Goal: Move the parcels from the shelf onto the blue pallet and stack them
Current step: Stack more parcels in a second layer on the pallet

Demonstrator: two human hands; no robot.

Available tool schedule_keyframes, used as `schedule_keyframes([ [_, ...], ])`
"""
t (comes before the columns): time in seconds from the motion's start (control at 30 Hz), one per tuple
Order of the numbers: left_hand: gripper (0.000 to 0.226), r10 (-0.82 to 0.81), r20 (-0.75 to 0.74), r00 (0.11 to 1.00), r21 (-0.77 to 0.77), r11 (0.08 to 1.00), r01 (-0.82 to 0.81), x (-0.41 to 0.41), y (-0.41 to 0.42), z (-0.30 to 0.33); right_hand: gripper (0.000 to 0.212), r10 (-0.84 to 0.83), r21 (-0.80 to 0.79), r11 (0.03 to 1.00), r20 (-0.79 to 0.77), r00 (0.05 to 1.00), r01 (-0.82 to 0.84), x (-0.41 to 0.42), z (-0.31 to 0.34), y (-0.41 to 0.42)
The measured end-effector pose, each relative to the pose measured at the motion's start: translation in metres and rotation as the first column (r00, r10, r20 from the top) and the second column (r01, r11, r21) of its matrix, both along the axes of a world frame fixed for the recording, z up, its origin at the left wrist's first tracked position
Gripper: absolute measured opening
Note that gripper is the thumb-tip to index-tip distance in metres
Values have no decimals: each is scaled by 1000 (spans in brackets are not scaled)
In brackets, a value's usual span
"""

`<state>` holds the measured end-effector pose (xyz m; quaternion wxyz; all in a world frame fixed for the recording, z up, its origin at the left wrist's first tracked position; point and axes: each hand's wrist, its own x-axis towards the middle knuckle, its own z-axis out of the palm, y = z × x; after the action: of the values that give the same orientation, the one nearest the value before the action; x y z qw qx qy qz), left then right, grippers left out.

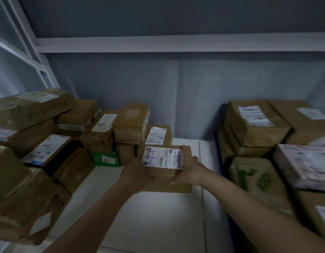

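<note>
Grey wall panels close the back of this dim bay, and the white shelf (158, 216) runs out under my arms. I hold one small parcel (163, 172) with a white label between both hands, lifted just above the middle of the shelf board. My left hand (138, 172) wraps its left side, though I cannot tell how those fingers lie, since the back of the hand hides them. My right hand (191, 168) clamps the right side, fingers curled over the far top corner and thumb pressed along the near edge.

By my reckoning the job is partway through at best. Along the left edge of the shelf a heap of brown parcels (39, 143) still waits, with a green box (105, 158) tucked in behind. At the right edge another stack of parcels (258, 125) stands with a thin strip of blue beside it (possibly the pallet, but I cannot be sure). This parcel has yet to reach any stack.
</note>
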<state>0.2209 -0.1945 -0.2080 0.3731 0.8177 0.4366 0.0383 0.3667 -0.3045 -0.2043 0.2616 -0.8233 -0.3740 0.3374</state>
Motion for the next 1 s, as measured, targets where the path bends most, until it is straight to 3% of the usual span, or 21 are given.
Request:
schedule_keyframes([
  [0.27,91,-191,163,968,170,972,163,54,-42,69,111,-128,101,989,206,970,110,37,75,-69],
  [0.4,80,-273,97,957,246,938,243,83,-69,99,111,-171,176,976,248,953,129,63,109,-106],
  [0.6,68,-314,162,935,328,911,249,152,-120,137,100,-272,258,947,327,905,192,125,150,-164],
  [0.7,73,-324,160,932,367,896,249,201,-145,146,99,-316,276,934,353,880,225,165,165,-195],
  [0.8,81,-331,197,923,380,893,240,258,-176,151,101,-370,308,914,368,853,264,214,177,-231],
  [1.0,58,-332,285,899,327,915,234,370,-242,159,104,-476,421,846,317,820,329,316,186,-301],
])
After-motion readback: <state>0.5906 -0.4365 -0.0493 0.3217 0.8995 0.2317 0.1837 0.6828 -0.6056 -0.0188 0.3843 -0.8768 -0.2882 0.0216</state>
